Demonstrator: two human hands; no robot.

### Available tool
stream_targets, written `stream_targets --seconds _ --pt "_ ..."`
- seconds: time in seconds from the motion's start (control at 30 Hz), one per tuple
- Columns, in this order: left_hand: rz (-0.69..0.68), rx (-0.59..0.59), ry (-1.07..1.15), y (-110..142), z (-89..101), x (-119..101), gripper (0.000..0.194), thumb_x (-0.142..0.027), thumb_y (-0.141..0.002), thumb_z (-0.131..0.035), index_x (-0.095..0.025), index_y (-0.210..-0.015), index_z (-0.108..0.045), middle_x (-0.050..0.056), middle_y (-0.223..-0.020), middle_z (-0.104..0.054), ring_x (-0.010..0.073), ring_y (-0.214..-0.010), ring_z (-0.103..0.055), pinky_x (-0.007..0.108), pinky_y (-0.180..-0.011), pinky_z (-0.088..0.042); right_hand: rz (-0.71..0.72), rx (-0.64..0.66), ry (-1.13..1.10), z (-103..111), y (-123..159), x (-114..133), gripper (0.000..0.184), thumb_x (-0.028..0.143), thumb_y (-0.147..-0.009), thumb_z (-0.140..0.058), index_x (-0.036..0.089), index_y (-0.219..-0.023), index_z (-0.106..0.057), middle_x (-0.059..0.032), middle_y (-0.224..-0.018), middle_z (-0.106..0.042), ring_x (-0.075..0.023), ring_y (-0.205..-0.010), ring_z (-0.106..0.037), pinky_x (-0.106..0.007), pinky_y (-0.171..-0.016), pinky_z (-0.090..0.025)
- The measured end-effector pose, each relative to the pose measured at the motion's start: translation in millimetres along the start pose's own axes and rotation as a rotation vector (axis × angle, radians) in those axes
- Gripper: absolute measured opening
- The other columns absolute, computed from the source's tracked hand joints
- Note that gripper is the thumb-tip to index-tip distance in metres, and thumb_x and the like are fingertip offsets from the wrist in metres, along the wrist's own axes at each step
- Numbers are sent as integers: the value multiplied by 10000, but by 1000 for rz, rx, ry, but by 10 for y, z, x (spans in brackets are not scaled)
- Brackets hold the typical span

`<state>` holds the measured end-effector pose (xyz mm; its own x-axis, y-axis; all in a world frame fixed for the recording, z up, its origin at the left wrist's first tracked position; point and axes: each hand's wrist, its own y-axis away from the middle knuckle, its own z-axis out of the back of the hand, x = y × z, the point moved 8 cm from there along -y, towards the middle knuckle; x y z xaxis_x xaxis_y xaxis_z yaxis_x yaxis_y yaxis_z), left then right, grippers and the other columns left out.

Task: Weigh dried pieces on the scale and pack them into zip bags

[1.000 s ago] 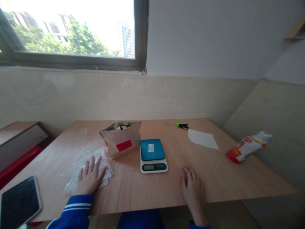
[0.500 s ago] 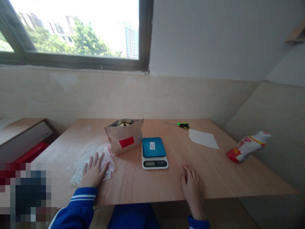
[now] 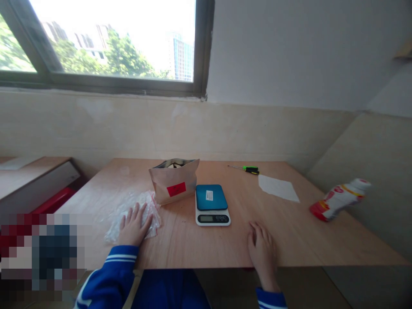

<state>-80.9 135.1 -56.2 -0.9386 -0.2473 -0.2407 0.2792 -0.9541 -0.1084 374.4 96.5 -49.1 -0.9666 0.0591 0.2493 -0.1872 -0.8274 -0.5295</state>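
Note:
My left hand [image 3: 134, 227] lies palm down with its fingers spread on clear plastic bags [image 3: 113, 221], some with red zip edges. Behind it stands a brown paper pouch [image 3: 162, 186] with a red label, its top gaping; the contents are hard to make out. Right beside the pouch is a kitchen scale [image 3: 213, 219], white with a blue platform and a dark display. My right hand [image 3: 262, 246] rests on the table's near edge, to the right of the scale. Its fingers are loosely bent and extended forward, and nothing shows in them.
Two screwdrivers [image 3: 251, 169], with green and black handles, lie at the back. White paper [image 3: 278, 188] is in front of them. A red and white bottle [image 3: 337, 199] stands tilted-looking on the right of the wooden table [image 3: 193, 251]. At left is another desk [image 3: 35, 178].
The view has turned slightly left, so everything sits a little further right. Both hands stay in place on the table and the bags.

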Motion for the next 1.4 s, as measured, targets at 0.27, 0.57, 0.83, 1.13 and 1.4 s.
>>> stream_targets --seconds 0.27,0.57,0.83,1.13,1.4 --pt "27 3 -20 8 41 -36 566 -421 -940 -317 -194 -1457 -340 109 -1547 -296 310 -1412 -266 481 -1129 -200 10 3 0 -32 -3 -21 393 268 -898 -343 109 -1112 -631 -147 -1124 -652 -287 -1036 -574 -403 -876 -440" --pt "33 2 -30 25 59 -53 550 -406 -941 -348 -207 -1453 -351 94 -1549 -293 305 -1414 -261 470 -1135 -208 -52 4 -166 -67 -32 -91 381 274 -834 -374 118 -1037 -656 -177 -1063 -653 -323 -996 -581 -490 -871 -454" --pt "6 -1 2 9 32 -41 565 -430 -937 -325 -202 -1454 -350 97 -1548 -295 316 -1413 -261 492 -1131 -206 139 83 -940 688 -1015 1247 274 309 -912 -428 196 -1069 -622 -96 -1131 -646 -200 -1081 -595 -363 -942 -466" --pt "-17 -41 5 -1 21 -38 554 -428 -928 -350 -214 -1438 -382 95 -1534 -329 308 -1402 -290 495 -1123 -233 765 491 -616 738 -1949 3235 205 94 -837 -544 118 -916 -732 -66 -874 -729 -137 -781 -631 -217 -694 -430" --pt "-30 -70 10 -8 -9 -16 555 -435 -923 -360 -218 -1433 -392 96 -1528 -341 316 -1393 -307 508 -1121 -236 877 600 -342 519 -1943 3370 225 163 -804 -591 189 -967 -744 -22 -852 -727 -116 -680 -583 -211 -558 -313"
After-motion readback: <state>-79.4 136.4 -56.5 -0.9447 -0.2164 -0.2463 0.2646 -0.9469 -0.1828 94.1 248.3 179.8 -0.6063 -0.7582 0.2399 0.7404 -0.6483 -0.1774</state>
